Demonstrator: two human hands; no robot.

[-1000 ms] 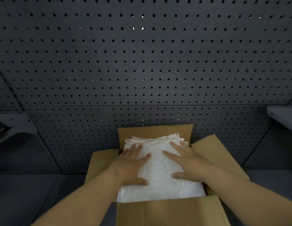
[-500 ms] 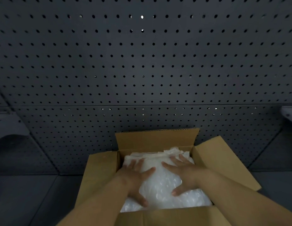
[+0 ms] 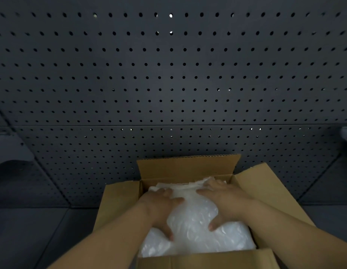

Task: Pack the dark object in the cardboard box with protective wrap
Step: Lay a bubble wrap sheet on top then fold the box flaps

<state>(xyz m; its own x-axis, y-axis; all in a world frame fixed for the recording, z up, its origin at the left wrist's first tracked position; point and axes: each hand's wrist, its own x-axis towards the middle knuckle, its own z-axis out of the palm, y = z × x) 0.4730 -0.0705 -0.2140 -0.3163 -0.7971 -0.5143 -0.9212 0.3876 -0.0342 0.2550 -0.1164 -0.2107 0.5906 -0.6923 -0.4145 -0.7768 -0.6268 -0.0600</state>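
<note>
Wrap in box — pegboard behind.

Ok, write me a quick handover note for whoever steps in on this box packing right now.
Left hand: flat, palm down on the bubble wrap, not gripping.
Right hand: likewise flat on the wrap, fingers spread.
Cardboard box: sits in front of the pegboard wall, all four flaps open.
Dark object: not visible; presumably under the wrap, can't confirm.
Done: wrap is inside the box and fills the opening.
Left: finish pressing the wrap down, lift the hands out, fold the flaps shut. No tape in view.
</note>
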